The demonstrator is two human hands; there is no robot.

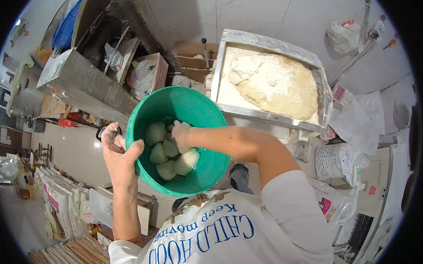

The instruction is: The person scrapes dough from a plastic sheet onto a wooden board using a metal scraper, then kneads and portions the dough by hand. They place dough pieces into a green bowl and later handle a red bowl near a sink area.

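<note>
A green plastic bucket (185, 94) is before me at a tilt, its mouth towards my view. It holds water and several pale rounded lumps (186, 162); whether they are dough or something else cannot be told. At the bucket's left rim, my left hand (119, 153) grips it, thumb against the rim and fingers outside. My right hand (182, 135) reaches down inside among the lumps. Its fingertips are partly under water, so whether they hold a lump is hidden. Both hands look wet or floury.
Behind the bucket, a metal-rimmed hopper (218, 76) holds floury dough (286, 82). A steel cabinet (84, 82) stands at left. White printed sacks (331, 162) are at right, with more sacks (60, 205) at lower left. A plastic bag (344, 37) hangs on the wall.
</note>
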